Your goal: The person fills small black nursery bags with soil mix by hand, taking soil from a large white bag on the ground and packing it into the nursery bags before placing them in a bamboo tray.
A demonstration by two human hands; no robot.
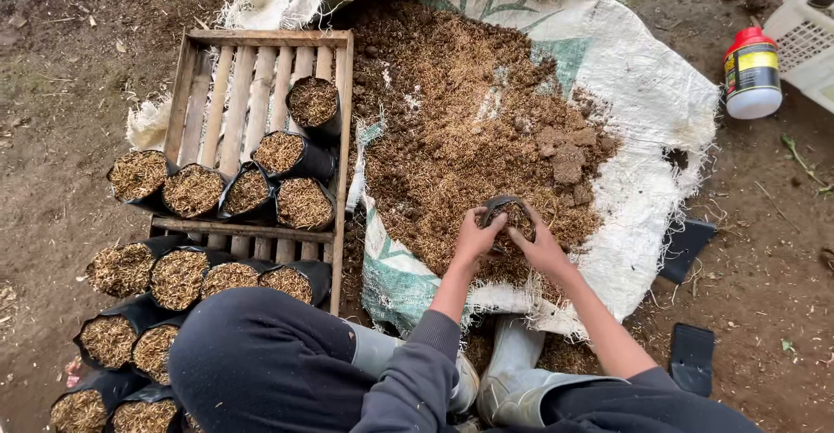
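A small black planting bag (506, 213), partly filled with brown husk mix, sits on a heap of soil and husks (460, 120). My left hand (475, 235) grips the bag's left rim. My right hand (537, 242) holds its right rim, fingers pressed into the fill. The heap lies on a white woven sack sheet (643, 103) spread over the ground. My grey rubber boots (508, 381) rest at the sheet's near edge.
A wooden slatted crate (261, 85) at left holds several filled black bags (287, 181); more filled bags (139, 311) line the ground below it. A white bottle with a red cap (752, 72) and a white basket (808, 33) lie at top right. Flat black empty bags (691, 355) lie at right.
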